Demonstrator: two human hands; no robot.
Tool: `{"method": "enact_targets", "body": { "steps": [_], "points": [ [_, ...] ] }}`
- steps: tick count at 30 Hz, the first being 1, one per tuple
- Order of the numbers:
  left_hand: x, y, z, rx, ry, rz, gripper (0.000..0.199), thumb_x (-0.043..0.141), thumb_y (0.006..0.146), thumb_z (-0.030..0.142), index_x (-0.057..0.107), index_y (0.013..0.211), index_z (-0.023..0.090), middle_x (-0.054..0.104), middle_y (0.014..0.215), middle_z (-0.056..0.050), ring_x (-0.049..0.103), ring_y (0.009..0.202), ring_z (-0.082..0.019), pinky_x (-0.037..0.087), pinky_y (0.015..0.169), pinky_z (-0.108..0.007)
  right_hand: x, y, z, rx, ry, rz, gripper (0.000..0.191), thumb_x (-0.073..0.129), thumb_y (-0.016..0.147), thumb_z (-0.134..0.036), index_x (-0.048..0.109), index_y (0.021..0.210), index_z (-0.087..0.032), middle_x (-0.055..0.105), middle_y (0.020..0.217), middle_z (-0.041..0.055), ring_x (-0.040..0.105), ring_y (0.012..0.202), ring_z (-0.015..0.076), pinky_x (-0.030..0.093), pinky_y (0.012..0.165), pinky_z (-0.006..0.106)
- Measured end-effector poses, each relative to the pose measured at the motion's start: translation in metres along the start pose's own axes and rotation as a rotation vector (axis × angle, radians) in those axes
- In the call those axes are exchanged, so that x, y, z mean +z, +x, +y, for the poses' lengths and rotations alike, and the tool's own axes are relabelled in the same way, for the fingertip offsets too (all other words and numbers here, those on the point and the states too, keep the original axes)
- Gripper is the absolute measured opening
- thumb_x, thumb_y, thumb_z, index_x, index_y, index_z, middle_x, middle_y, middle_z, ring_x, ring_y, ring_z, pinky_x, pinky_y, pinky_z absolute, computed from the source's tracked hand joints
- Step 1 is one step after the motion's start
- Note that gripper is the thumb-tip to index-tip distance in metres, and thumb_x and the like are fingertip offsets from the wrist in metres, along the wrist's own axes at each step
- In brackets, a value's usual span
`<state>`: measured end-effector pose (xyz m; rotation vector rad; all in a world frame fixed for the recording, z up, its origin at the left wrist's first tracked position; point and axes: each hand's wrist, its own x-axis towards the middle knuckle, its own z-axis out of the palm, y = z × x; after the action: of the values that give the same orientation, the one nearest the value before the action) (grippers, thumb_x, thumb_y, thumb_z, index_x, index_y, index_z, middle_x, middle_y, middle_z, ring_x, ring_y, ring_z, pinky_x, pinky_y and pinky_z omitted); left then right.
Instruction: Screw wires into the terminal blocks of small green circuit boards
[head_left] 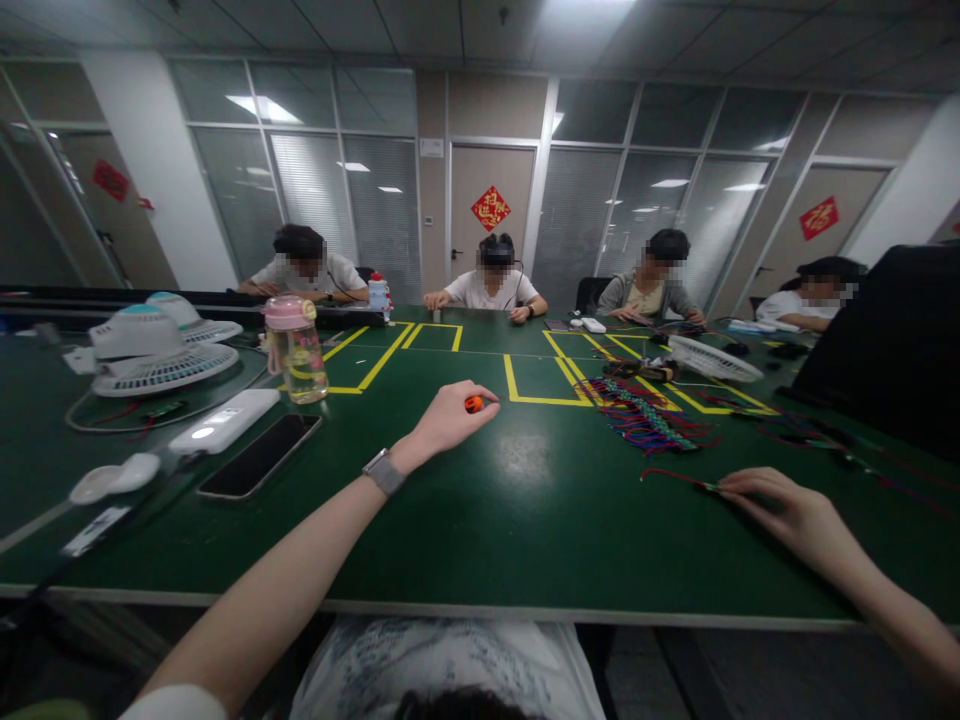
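Note:
Near the middle of the green table [465,530], my left hand [454,415] is curled round a small orange and black object [473,404], with a watch on the wrist. My right hand [780,510], at the right, pinches the end of a small green circuit board [706,487] between thumb and fingers. A red wire [671,473] runs left from this board over the tabletop. Behind it lies a row of small green boards with red and blue wires [649,415].
At left are a phone [262,457], a white power strip [225,422], a pink-lidded bottle [295,350] and white fans [161,350]. Yellow tape [547,401] marks the table. A white fan grille [712,358] and black screen [885,350] stand right. Several people sit opposite.

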<state>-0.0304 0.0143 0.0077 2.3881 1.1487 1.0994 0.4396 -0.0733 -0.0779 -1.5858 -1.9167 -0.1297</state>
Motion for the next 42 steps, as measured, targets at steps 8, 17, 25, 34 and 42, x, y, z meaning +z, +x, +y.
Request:
{"method": "enact_targets", "body": {
  "steps": [8,17,25,34,42],
  "points": [
    [0.002,0.0,0.0,0.009,0.018,-0.001,0.028,0.055,0.083,0.039,0.072,0.093,0.018,0.067,0.091,-0.006,0.062,0.081,-0.017,0.047,0.078,-0.029,0.026,-0.016,-0.014,-0.015,-0.39,0.032,0.047,0.034,0.089,-0.04,0.073,0.083,-0.014,0.063,0.093,0.017,0.065,0.075,0.0275,0.055,0.065,0.036],
    [0.002,0.0,0.004,0.006,0.027,-0.003,0.028,0.055,0.083,0.037,0.072,0.093,0.017,0.067,0.09,-0.006,0.061,0.08,-0.018,0.047,0.077,-0.03,0.034,-0.008,-0.006,0.072,-0.516,-0.034,0.054,0.032,0.088,-0.045,0.068,0.111,-0.012,0.061,0.113,0.0172,0.061,0.095,0.0328,0.054,0.079,0.045],
    [0.001,-0.001,0.002,0.0,0.021,-0.01,0.028,0.055,0.083,0.037,0.072,0.092,0.018,0.067,0.091,-0.006,0.062,0.083,-0.018,0.047,0.079,-0.03,0.041,0.01,0.025,0.114,-0.44,-0.104,0.061,0.031,0.086,-0.052,0.058,0.128,-0.017,0.059,0.126,0.0147,0.058,0.106,0.0359,0.05,0.088,0.048],
    [0.002,0.0,0.005,0.0,0.035,-0.019,0.027,0.055,0.083,0.036,0.073,0.092,0.017,0.067,0.089,-0.006,0.062,0.081,-0.018,0.047,0.076,-0.03,0.047,0.014,0.042,0.101,-0.414,-0.13,0.062,0.031,0.086,-0.054,0.054,0.132,-0.02,0.055,0.132,0.0118,0.055,0.113,0.0346,0.045,0.096,0.047],
    [0.004,-0.001,0.001,0.013,0.033,-0.014,0.026,0.055,0.083,0.036,0.073,0.091,0.018,0.068,0.09,-0.006,0.062,0.082,-0.018,0.047,0.079,-0.03,0.051,0.024,0.045,0.032,-0.397,-0.137,0.059,0.032,0.085,-0.051,0.054,0.131,-0.02,0.056,0.131,0.0121,0.058,0.11,0.0314,0.045,0.095,0.046]
  ]
}}
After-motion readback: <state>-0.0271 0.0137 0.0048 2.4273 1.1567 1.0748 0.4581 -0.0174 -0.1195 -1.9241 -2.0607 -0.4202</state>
